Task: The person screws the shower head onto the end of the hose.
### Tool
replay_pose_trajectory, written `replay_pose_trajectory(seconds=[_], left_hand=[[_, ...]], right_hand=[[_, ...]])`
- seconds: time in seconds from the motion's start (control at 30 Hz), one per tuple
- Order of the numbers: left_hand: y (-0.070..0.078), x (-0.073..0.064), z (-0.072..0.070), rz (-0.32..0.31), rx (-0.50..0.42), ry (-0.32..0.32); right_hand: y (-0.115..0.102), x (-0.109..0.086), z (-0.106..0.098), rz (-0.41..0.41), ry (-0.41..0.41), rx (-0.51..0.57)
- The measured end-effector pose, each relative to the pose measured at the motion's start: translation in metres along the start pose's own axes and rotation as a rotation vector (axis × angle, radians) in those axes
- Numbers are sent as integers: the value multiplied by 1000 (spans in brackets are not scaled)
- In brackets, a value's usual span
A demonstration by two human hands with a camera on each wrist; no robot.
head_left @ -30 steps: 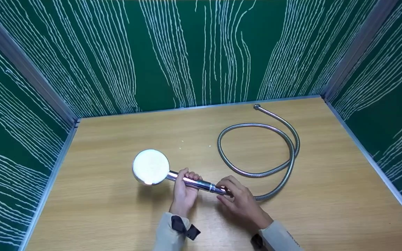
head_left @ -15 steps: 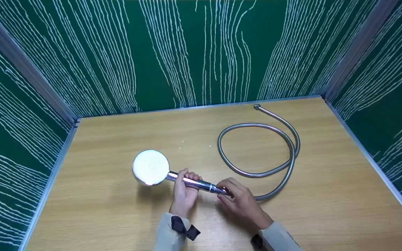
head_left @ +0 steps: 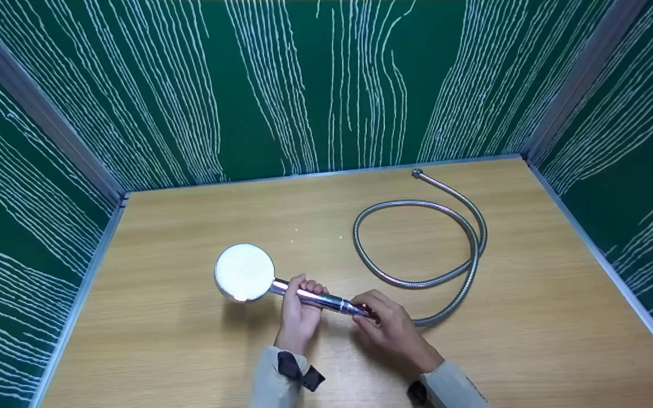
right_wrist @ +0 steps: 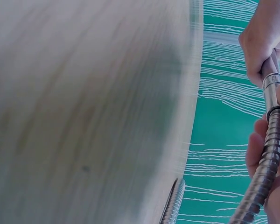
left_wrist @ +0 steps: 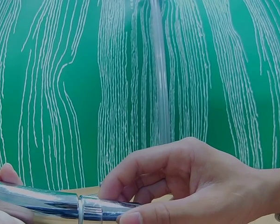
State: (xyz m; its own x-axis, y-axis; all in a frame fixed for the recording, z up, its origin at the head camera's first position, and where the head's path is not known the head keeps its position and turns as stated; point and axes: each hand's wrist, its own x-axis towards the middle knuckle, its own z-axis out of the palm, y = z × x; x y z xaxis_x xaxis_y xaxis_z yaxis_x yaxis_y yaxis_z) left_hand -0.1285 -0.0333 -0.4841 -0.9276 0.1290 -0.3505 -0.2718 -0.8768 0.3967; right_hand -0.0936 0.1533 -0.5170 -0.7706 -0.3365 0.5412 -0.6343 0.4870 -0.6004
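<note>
My left hand [head_left: 301, 314] grips the chrome handle of a round shower head [head_left: 245, 272], whose bright white face is turned up to the left. At the handle's lower end, my right hand [head_left: 391, 326] pinches the connector between thumb and fingers. From there a ribbed metal hose [head_left: 445, 314] runs out to the right. In the left wrist view the right hand's fingers [left_wrist: 130, 170] curl over the tapered chrome end. The right wrist view has the hose [right_wrist: 266, 163] meeting the smooth connector [right_wrist: 272, 88] at the handle, with part of the right hand around it.
The hose loops across the wooden table [head_left: 179, 340] on the right, its free end nut [head_left: 417, 173] near the back edge. Green panels [head_left: 355, 85] with white wavy lines stand at the back and both sides. A few tiny white specks lie mid-table.
</note>
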Motion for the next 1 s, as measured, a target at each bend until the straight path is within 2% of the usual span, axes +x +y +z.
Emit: replay_pose_trajectory(seconds=[0.2,0.6,1.0], left_hand=[[0,1,0,-1,-3,9],[1,2,0,-1,1,26],[0,2,1,-10,-3,17]], right_hand=[[0,0,0,3,-9,1],[-4,1,-1,70,-48,-16],[0,0,2,13,-5,-45]])
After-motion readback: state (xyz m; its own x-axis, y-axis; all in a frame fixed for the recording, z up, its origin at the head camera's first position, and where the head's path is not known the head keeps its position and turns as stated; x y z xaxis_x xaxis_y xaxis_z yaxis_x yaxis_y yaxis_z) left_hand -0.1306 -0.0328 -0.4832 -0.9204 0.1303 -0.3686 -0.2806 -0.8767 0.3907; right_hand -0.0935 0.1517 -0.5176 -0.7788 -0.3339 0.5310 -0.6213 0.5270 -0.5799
